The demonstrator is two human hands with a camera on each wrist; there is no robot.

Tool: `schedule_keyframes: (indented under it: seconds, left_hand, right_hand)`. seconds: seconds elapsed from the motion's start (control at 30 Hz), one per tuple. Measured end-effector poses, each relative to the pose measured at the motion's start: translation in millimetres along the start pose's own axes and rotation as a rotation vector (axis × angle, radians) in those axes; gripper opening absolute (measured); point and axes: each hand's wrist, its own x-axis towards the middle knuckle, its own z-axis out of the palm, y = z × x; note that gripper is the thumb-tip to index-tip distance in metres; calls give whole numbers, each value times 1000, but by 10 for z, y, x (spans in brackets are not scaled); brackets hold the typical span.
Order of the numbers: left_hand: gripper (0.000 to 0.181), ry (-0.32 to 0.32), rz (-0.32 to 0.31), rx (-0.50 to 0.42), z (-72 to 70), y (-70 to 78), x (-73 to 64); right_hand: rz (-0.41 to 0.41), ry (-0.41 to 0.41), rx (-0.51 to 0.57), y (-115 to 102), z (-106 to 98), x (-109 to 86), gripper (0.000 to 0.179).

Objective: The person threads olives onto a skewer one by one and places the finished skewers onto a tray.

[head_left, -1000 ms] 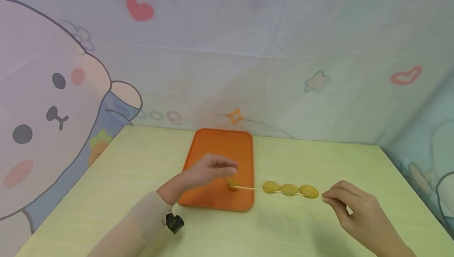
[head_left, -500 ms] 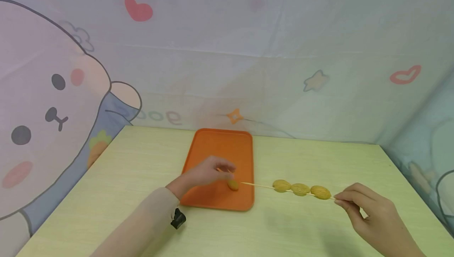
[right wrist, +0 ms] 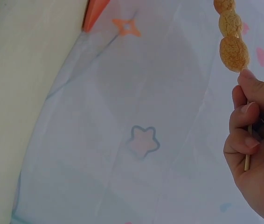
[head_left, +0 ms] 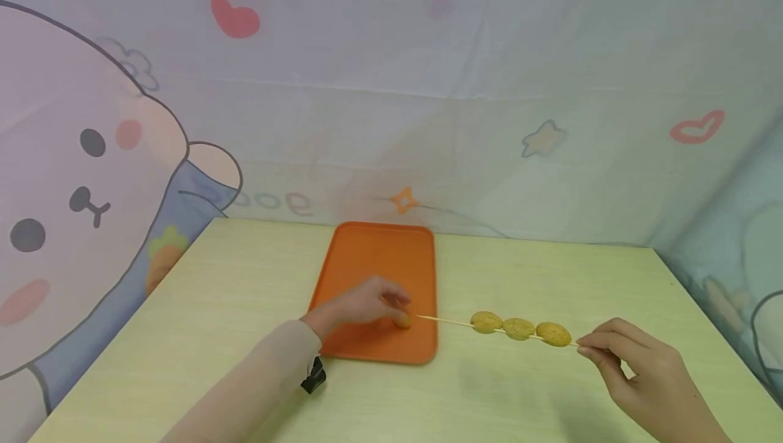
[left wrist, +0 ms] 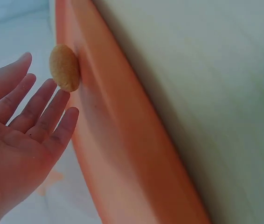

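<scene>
A thin wooden skewer (head_left: 446,321) carries three oval, wrinkled yellow-brown pieces (head_left: 519,328) in a row. My right hand (head_left: 642,369) pinches its right end, and the bare tip points left over the tray's right edge. In the right wrist view, the skewer's butt (right wrist: 247,162) shows below the curled fingers. A loose oval piece (left wrist: 64,67) of the same kind lies on the orange tray (head_left: 379,253). My left hand (head_left: 370,302) is over the tray at that piece; the left wrist view shows its fingers fairly straight, the tips beside or touching the piece.
The tray lies on a pale yellow-green table (head_left: 538,280), left of the skewer. A printed cloth (head_left: 367,90) hangs behind the table and along its sides. A black device (head_left: 314,376) is strapped at my left wrist.
My right hand has drawn the skewer to the right, so its tip has come away from the loose piece. My left hand has lowered towards that piece, its thumb now partly covering it.
</scene>
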Motion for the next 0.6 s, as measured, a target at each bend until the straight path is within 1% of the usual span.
schedule_keyframes:
  seconds: [0.33,0.6]
  left_hand:
    - [35,-23,-2,62,58,-20,32]
    - [32,-23,9,117,88,-58,76]
  right_hand:
    - [2,-5,11,4,17,-24,42]
    - [-7,3,8,7,27,-33,41]
